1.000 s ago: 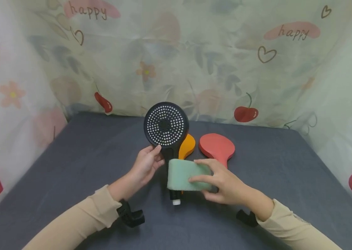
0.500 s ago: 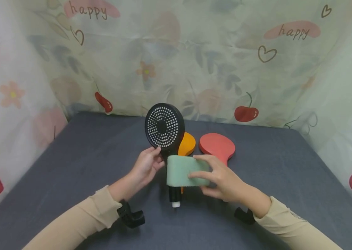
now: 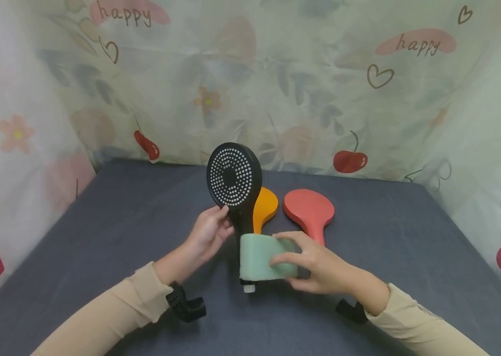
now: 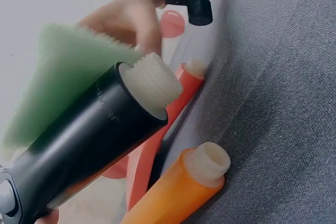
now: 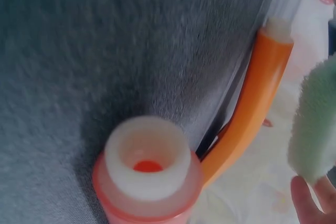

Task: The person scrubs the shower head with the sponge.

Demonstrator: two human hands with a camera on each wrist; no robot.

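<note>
My left hand [image 3: 208,235] holds a black shower head [image 3: 231,177] by its neck, thumb in front. Its round face of pale nozzles is up and turned a little left, and the white threaded end [image 4: 155,80] points down. In my right hand [image 3: 321,264] is a pale green sponge [image 3: 261,257], pinched between thumb and fingers. The sponge lies against the lower part of the black handle [image 4: 86,129] and hides much of it in the head view. Only part of the sponge and some fingertips [image 5: 304,198] show in the right wrist view.
An orange shower head [image 3: 266,205] lies behind the black one, partly covered by it. To its right is a red shower head [image 3: 308,207], its handle partly behind my right hand. Dark grey cloth [image 3: 144,198] covers the table, and a printed curtain [image 3: 250,74] surrounds it.
The sponge rose slightly along the black handle, then slid down near its threaded end. The shower head's face has turned a little to the left. My left hand has stayed in place.
</note>
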